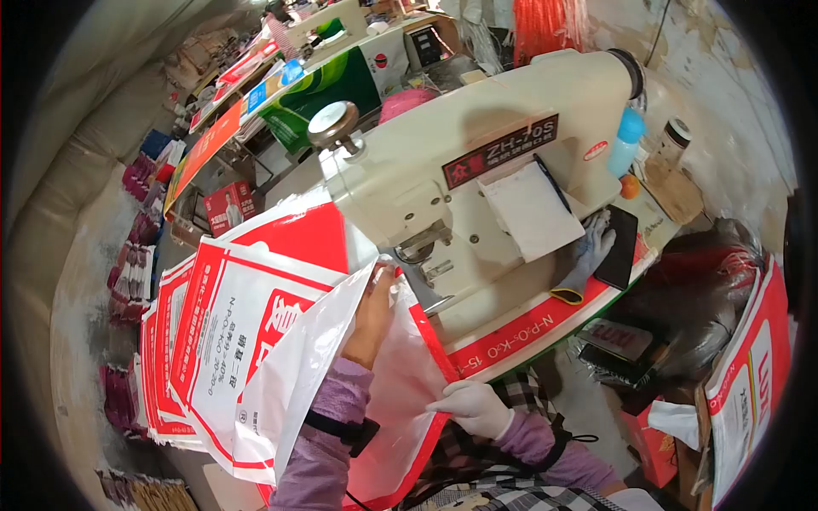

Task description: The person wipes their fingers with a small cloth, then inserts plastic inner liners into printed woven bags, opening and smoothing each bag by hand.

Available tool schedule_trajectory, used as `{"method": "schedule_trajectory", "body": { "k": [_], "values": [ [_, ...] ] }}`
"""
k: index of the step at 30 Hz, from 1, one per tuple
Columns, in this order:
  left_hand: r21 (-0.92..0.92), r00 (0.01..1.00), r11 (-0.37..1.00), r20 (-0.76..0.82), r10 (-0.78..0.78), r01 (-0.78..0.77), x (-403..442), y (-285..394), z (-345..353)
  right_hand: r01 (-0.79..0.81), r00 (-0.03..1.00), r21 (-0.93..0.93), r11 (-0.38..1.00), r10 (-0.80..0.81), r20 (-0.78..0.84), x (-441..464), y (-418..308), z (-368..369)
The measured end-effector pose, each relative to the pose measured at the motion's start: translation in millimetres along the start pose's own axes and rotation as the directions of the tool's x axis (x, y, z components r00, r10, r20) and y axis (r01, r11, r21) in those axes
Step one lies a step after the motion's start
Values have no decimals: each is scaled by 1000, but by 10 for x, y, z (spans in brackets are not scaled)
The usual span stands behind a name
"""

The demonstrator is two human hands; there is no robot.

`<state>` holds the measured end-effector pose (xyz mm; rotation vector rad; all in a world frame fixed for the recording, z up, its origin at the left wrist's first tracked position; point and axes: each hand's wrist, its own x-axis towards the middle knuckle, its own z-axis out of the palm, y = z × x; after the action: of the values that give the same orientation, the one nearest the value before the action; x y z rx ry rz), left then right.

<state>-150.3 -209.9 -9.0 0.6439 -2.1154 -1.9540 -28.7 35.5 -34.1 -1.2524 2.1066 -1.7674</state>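
A white sack with red borders [409, 358] lies across my lap and up to the sewing machine [503, 145]. My left hand [372, 317] is between the sack's raised white layer and its lower layer, fingers curled on the upper edge close to the needle area. Part of those fingers is hidden by the sack. My right hand [473, 407], in a white glove, pinches the sack's red side edge. Beside my left arm, a stack of printed red and white sacks [209, 341] fans out to the left of the machine.
On the machine bed lie a grey glove [588, 260] and a black phone [617, 247]. A white pad [532, 209] with a pen leans on the machine. Behind stand a blue bottle [627, 140] and a jar [673, 140]. Black plastic bags [707, 272] and a printed sack [750, 387] are at right.
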Motion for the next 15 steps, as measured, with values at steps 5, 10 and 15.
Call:
{"method": "schedule_trajectory", "body": {
  "k": [5,10,15],
  "values": [
    [185,971,960,152,186,-213,-239,305,-131,31,999,11,999,-31,-13,-23,-27,17],
    [112,918,986,391,70,-123,-364,601,-320,25,999,22,999,-26,24,-38,55,61],
    [-329,651,944,719,244,10,-508,608,-205,76,995,2,997,-76,65,-14,8,6]
  ]
}}
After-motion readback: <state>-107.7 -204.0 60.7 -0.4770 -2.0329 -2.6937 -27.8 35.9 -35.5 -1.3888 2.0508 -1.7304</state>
